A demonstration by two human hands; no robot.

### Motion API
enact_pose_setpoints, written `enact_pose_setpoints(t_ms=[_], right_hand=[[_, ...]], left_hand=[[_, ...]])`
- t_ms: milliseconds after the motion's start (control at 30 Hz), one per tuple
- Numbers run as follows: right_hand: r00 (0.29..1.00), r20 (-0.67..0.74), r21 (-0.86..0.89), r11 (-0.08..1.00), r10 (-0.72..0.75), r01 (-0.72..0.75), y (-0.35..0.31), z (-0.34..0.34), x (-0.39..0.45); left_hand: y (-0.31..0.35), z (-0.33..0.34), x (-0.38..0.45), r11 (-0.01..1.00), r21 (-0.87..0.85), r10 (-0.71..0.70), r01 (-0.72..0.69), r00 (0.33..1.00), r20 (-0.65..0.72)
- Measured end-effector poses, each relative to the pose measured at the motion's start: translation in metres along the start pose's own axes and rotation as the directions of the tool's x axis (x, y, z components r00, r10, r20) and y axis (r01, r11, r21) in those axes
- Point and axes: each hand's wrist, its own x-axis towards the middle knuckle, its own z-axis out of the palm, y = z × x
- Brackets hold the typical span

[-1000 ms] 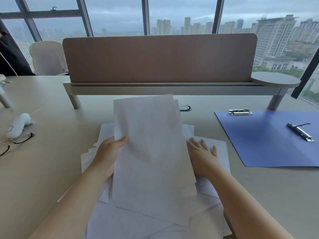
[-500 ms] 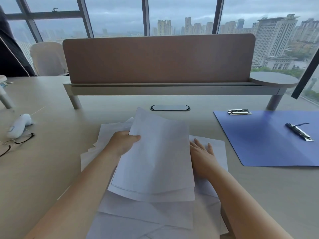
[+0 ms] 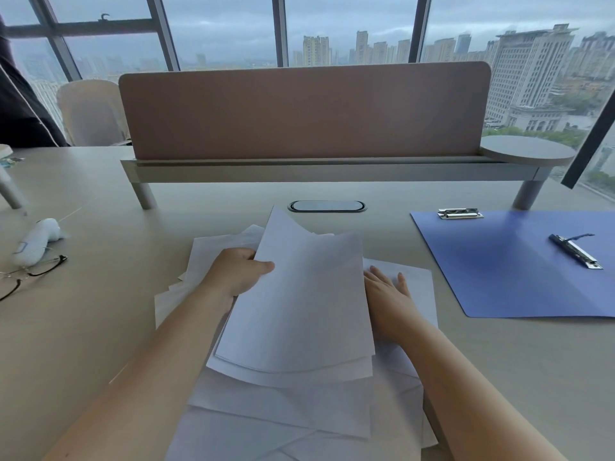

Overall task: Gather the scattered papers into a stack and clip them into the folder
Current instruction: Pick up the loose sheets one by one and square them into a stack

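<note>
While left hand (image 3: 240, 272) pinches a few sheets (image 3: 296, 304), right hand (image 3: 387, 294) flat on loose papers (image 3: 279, 414); folder (image 3: 519, 271) by desk's right edge unfilled, clipping left.

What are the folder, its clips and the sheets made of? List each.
Folder: probably matte blue plastic or coated card; smooth, flat, faint sheen.
Clips: shiny silver metal, with bright glints.
Sheets: thin white paper, curling where the left hand grips them.

Pale beige desk (image 3: 83, 327) with a brown divider panel (image 3: 304, 109) on a raised grey shelf (image 3: 332, 171) along the far edge, oval cable grommet (image 3: 326, 206) just in front. Cream chair (image 3: 91, 111) behind the far left corner. Big dark-framed windows (image 3: 219, 31), overcast sky, high-rises outside.
</note>
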Motion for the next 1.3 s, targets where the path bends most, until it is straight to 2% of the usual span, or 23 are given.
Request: enact_pose_setpoints(t_ms=[300, 467, 600, 667, 733, 800, 833, 867, 900, 933, 967, 1000, 1067, 1133, 1200, 1300], right_hand=[[1.0, 0.015, -0.006, 1.0, 0.01, -0.009, -0.003, -0.002, -0.002], [1.0, 0.006, 0.024, 1.0, 0.007, -0.007, -0.003, -0.003, -0.003], [1.0, 0.001, 0.039, 0.999, 0.018, -0.018, -0.002, -0.001, -0.002], [0.999, -0.038, 0.086, 0.996, 0.024, -0.021, -0.002, 0.001, 0.0], [0.988, -0.142, 0.201, 0.979, 0.068, -0.039, -0.002, 0.002, 0.004], [0.946, -0.258, 0.445, 0.893, 0.197, -0.065, -0.003, 0.001, 0.005], [0.913, -0.289, 0.604, 0.795, 0.288, -0.059, -0.006, -0.003, 0.004], [0.887, -0.283, 0.757, 0.653, 0.365, -0.027, -0.01, -0.008, 0.002], [0.882, -0.23, 0.887, 0.461, 0.41, 0.018, -0.015, -0.016, -0.001], [0.902, -0.142, 0.968, 0.249, 0.407, 0.04, -0.019, -0.023, -0.005], [0.928, -0.057, 0.996, 0.091, 0.369, 0.025, -0.023, -0.029, -0.008], [0.95, -0.02, 1.0, 0.022, 0.311, 0.014, -0.026, -0.035, -0.012], [0.966, -0.063, 0.997, 0.055, 0.25, 0.05, -0.032, -0.041, -0.014], [0.954, -0.159, 0.986, 0.094, 0.255, 0.139, -0.041, -0.051, -0.013], [0.936, -0.25, 0.968, 0.087, 0.248, 0.236, -0.046, -0.063, -0.015], [0.914, -0.361, 0.933, 0.065, 0.185, 0.355, -0.052, -0.079, -0.02]], left_hand=[[0.004, 0.0, 0.001, 1.0, -0.023, -0.014, 0.014, 1.0, 0.007], [-0.006, -0.003, 0.001, 0.995, -0.101, 0.005, -0.007, 1.0, -0.019], [-0.02, -0.011, 0.001, 0.983, -0.184, 0.022, -0.012, 0.998, 0.052], [-0.028, -0.011, -0.001, 0.976, -0.21, 0.068, -0.054, 0.996, 0.059], [-0.036, -0.012, -0.001, 0.963, -0.24, 0.128, -0.118, 0.992, 0.024], [-0.037, -0.013, -0.003, 0.923, -0.346, 0.174, -0.167, 0.985, -0.013], [-0.036, -0.014, -0.003, 0.896, -0.4, 0.2, -0.194, 0.979, -0.026], [-0.034, -0.016, -0.003, 0.866, -0.449, 0.226, -0.222, 0.973, -0.045], [-0.031, -0.018, -0.004, 0.839, -0.483, 0.25, -0.248, 0.966, -0.062], [-0.027, -0.019, -0.006, 0.815, -0.511, 0.27, -0.274, 0.959, -0.083], [-0.022, -0.02, -0.007, 0.794, -0.53, 0.287, -0.298, 0.952, -0.105], [-0.017, -0.021, -0.01, 0.774, -0.547, 0.301, -0.321, 0.945, -0.129], [-0.004, -0.02, -0.016, 0.736, -0.56, 0.331, -0.38, 0.924, -0.192], [0.012, -0.022, -0.025, 0.696, -0.552, 0.365, -0.459, 0.888, -0.278], [0.031, -0.026, -0.034, 0.635, -0.557, 0.407, -0.535, 0.845, -0.347], [0.049, -0.031, -0.045, 0.564, -0.573, 0.467, -0.595, 0.801, -0.374]])
